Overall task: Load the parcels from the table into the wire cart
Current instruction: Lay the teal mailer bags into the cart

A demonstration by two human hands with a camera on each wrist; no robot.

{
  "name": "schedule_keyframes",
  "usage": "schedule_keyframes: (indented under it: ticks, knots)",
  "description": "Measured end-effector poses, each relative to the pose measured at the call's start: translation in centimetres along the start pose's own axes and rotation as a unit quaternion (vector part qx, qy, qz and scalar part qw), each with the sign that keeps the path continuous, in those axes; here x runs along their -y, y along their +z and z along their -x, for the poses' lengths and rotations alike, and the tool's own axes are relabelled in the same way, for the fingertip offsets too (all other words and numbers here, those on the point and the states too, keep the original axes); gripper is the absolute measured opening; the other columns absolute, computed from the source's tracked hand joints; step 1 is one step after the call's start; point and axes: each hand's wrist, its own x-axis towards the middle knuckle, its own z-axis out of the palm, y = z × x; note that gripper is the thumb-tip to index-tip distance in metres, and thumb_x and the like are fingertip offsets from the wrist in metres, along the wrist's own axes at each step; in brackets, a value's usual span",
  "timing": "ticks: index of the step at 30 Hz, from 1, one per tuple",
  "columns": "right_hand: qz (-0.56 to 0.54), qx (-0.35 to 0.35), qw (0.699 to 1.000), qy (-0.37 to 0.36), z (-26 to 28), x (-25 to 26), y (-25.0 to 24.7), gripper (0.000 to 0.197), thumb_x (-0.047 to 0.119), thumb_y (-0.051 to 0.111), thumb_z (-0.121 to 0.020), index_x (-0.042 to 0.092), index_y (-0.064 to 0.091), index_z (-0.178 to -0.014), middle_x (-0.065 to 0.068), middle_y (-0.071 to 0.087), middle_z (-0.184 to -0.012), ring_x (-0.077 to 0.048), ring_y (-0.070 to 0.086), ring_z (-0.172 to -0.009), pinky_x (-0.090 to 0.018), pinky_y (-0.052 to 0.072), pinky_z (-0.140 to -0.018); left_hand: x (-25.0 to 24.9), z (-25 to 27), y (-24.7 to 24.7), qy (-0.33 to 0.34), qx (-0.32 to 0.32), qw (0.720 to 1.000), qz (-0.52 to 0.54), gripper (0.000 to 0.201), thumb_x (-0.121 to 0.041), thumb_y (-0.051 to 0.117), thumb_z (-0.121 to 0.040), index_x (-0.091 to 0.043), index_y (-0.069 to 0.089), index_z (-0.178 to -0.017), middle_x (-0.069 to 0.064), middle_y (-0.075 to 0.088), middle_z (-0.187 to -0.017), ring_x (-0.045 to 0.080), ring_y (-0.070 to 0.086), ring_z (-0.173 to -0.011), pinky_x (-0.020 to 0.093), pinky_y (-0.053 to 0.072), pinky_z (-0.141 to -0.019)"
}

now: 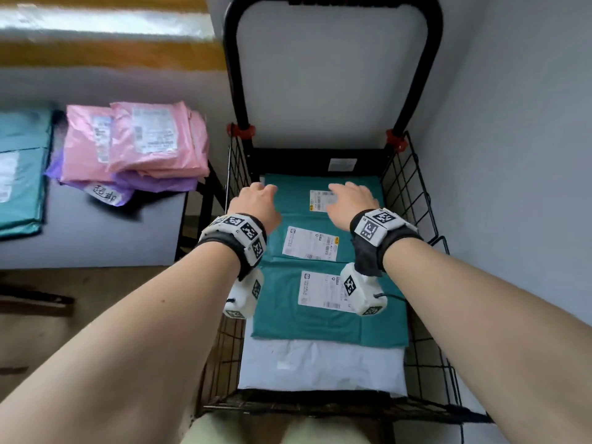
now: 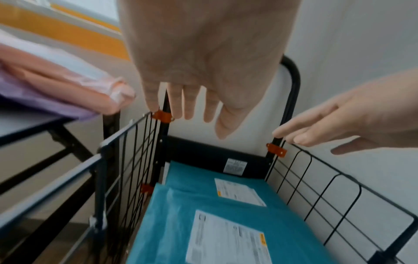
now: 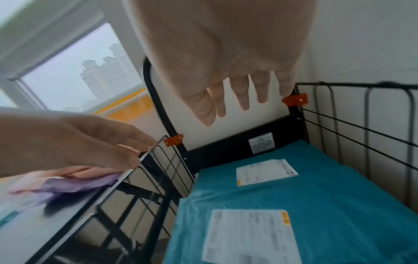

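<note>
The black wire cart (image 1: 410, 187) stands in front of me with several teal parcels (image 1: 320, 318) lying flat in it on top of a white parcel (image 1: 320, 366). Both hands hover above the far end of the cart, fingers straight and empty. My left hand (image 1: 256, 200) is over the cart's left side, my right hand (image 1: 349, 197) over the farthest teal parcel (image 1: 288, 187). The wrist views show the left hand (image 2: 192, 107) and the right hand (image 3: 237, 100) spread above the teal parcels (image 2: 226, 223) (image 3: 316, 196). Pink and purple parcels (image 1: 141, 149) are stacked on the table (image 1: 96, 238) to the left.
A teal parcel (image 1: 19, 174) lies at the table's left edge. The cart's tall black handle (image 1: 333, 1) rises against the white wall (image 1: 512, 123), which runs close along the cart's right side. A window (image 3: 74, 75) is behind the table.
</note>
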Motion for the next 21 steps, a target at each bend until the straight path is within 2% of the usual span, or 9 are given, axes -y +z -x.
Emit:
schedule_keyframes:
  ticks: [4,8,12,15,18,21]
  knots:
    - [0.006,-0.023,0.999,-0.023,2.1,5.1,-1.9,0.051,0.027,0.044,-0.094,0.028,0.037,-0.144,-0.005,0.039,-0.145,-0.029,0.032,-0.136,-0.044,0.032,-0.109,2.0,1.8,-4.0,0.031,-0.031,0.998,-0.038,0.056,-0.023,0.055,-0.087,-0.023,0.041,-0.141,0.007,0.044,-0.14,0.029,0.043,-0.129,0.042,0.039,-0.103]
    - [0.015,-0.028,0.999,-0.034,4.4,11.3,-2.6,0.051,0.027,0.044,-0.094,0.028,0.036,-0.144,-0.005,0.041,-0.143,-0.03,0.032,-0.135,-0.045,0.031,-0.11,6.1,4.2,-7.6,0.048,-0.066,0.995,-0.062,0.053,-0.022,0.053,-0.086,-0.023,0.043,-0.138,0.006,0.047,-0.138,0.028,0.044,-0.127,0.043,0.038,-0.102]
    - [0.021,-0.038,0.998,-0.04,7.0,18.4,-2.6,0.049,0.027,0.044,-0.094,0.027,0.038,-0.143,-0.005,0.041,-0.145,-0.03,0.032,-0.136,-0.044,0.031,-0.11,12.0,6.9,-10.6,0.047,-0.088,0.992,-0.079,0.046,-0.025,0.051,-0.089,-0.02,0.045,-0.135,0.006,0.047,-0.137,0.029,0.042,-0.127,0.044,0.034,-0.103]
    - [0.027,-0.047,0.997,-0.047,8.6,24.0,-1.4,0.048,0.023,0.044,-0.093,0.025,0.042,-0.14,-0.006,0.043,-0.143,-0.031,0.034,-0.134,-0.043,0.032,-0.108,16.9,8.7,-12.3,0.039,-0.093,0.992,-0.073,0.044,-0.033,0.051,-0.09,-0.02,0.047,-0.133,0.007,0.048,-0.134,0.029,0.044,-0.124,0.045,0.036,-0.102]
    - [0.024,-0.049,0.997,-0.059,9.6,29.5,0.1,0.046,0.024,0.047,-0.091,0.024,0.047,-0.137,-0.01,0.047,-0.138,-0.033,0.038,-0.13,-0.042,0.036,-0.106,21.9,10.2,-13.8,0.024,-0.11,0.991,-0.071,0.043,-0.027,0.05,-0.088,-0.02,0.048,-0.131,0.007,0.049,-0.133,0.029,0.045,-0.124,0.043,0.037,-0.101]
    - [0.029,-0.046,0.995,-0.089,10.3,34.9,1.7,0.04,0.031,0.048,-0.091,0.027,0.052,-0.131,-0.011,0.051,-0.136,-0.033,0.045,-0.125,-0.04,0.039,-0.104,27.0,11.7,-14.9,0.003,-0.113,0.99,-0.079,0.049,-0.027,0.053,-0.087,-0.02,0.045,-0.136,0.007,0.045,-0.138,0.026,0.041,-0.129,0.042,0.033,-0.104]
